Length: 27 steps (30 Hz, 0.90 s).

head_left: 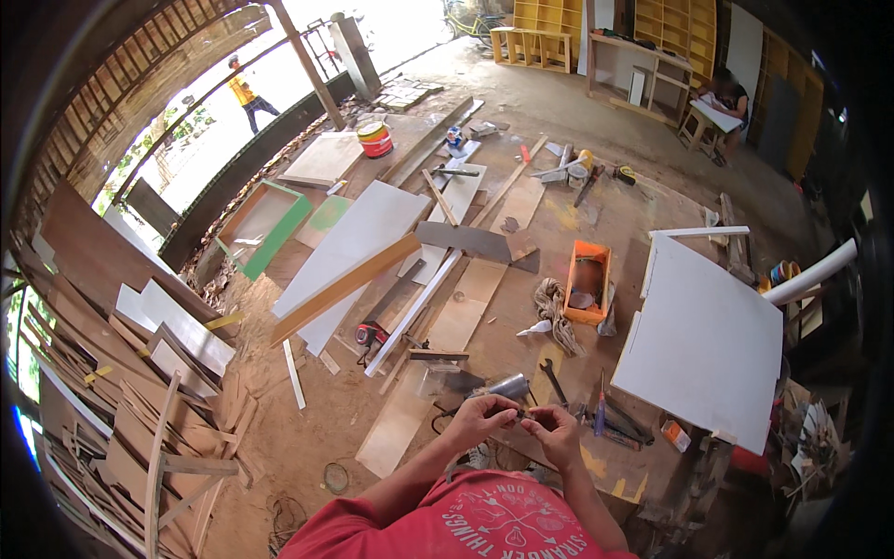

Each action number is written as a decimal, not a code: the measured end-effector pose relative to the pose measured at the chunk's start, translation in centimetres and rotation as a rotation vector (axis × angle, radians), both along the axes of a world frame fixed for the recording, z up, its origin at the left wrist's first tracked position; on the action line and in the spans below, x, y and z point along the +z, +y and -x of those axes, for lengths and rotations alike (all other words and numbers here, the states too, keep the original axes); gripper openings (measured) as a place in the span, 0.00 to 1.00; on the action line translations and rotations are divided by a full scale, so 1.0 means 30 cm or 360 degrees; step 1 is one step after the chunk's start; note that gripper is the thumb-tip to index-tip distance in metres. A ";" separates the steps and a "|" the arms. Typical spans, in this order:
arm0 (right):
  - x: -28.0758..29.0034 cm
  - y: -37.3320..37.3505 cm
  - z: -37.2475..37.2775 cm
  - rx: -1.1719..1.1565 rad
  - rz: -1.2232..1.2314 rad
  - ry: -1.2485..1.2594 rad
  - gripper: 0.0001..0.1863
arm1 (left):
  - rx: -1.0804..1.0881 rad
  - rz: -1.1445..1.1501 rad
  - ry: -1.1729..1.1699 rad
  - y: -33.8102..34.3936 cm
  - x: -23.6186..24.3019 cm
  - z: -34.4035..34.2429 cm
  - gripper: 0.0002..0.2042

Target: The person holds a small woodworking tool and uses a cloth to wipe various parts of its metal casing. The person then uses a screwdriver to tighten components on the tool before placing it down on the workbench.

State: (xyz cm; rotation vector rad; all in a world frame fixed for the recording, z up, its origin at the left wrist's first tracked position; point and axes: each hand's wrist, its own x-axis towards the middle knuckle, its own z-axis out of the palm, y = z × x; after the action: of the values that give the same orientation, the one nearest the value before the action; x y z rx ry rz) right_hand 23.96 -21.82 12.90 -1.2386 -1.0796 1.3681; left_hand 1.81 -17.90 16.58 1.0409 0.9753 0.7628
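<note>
Both hands meet in front of my red shirt, over the near edge of the workbench. My left hand [482,421] is closed, its thumb and fingers pinching a small dark piece [520,416] too tiny to name. From the other side my right hand [557,436] pinches at the same piece. Just beyond them lies a silver cylindrical tool [508,387]. A dark wrench [553,380] rests past my right hand, and a screwdriver [601,407] with a purple handle lies to its right among other hand tools.
An orange bin [588,284] stands beside a bundle of cord [551,303]. A large white panel [703,340] covers the right side. Boards, a handsaw [463,240] and a red tape measure [372,335] lie ahead. Scrap wood leans at left. Two people are farther off.
</note>
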 end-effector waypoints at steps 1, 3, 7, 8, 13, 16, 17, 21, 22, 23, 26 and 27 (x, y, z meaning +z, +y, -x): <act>0.014 0.004 0.005 0.0012 -0.0012 -0.0001 0.15 | 0.0012 -0.0012 -0.0001 -0.002 -0.003 0.005 0.12; 0.058 -0.003 0.014 0.0001 -0.0360 -0.0370 0.15 | 0.0034 -0.0019 0.0071 -0.004 -0.006 0.011 0.12; 0.082 -0.006 0.016 0.0010 -0.0374 -0.0340 0.13 | 0.0037 -0.0002 0.0043 -0.005 -0.009 0.012 0.12; 0.064 -0.003 0.015 0.0048 -0.0259 -0.0222 0.12 | 0.0023 -0.0069 0.0039 -0.004 -0.012 0.013 0.12; 0.077 -0.014 0.026 0.0082 -0.0104 0.0178 0.12 | 0.0068 -0.0097 -0.0139 -0.035 -0.003 -0.020 0.12; 0.073 -0.040 0.043 -0.0005 -0.0254 0.0067 0.12 | 0.0083 -0.0154 -0.0047 -0.053 0.005 -0.036 0.11; 0.072 -0.049 0.045 0.0003 -0.0166 0.0233 0.12 | 0.0034 -0.0190 -0.0054 -0.058 0.010 -0.033 0.11; 0.058 -0.058 0.032 0.0003 -0.0066 0.0441 0.13 | -0.0083 -0.0241 -0.0023 -0.040 0.039 -0.038 0.11; 0.057 -0.053 0.031 0.0004 -0.0059 0.0432 0.13 | -0.0081 -0.0235 -0.0033 -0.032 0.026 -0.043 0.11; 0.057 -0.047 0.029 -0.0052 -0.0077 0.0378 0.13 | -0.0062 -0.0272 -0.0052 -0.019 0.001 -0.050 0.11; 0.079 -0.047 0.043 -0.0195 -0.0107 -0.0056 0.13 | 0.0023 -0.0302 0.0003 -0.017 -0.041 -0.044 0.10; 0.083 -0.045 0.049 -0.0160 -0.0115 0.0019 0.13 | 0.0039 -0.0377 0.0161 -0.015 -0.024 -0.038 0.08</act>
State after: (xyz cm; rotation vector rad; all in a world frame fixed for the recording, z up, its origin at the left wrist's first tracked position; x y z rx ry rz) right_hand 22.50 -23.18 15.40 -1.2143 -1.0356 1.2482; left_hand 2.95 -18.35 15.88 1.2847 1.0022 0.8674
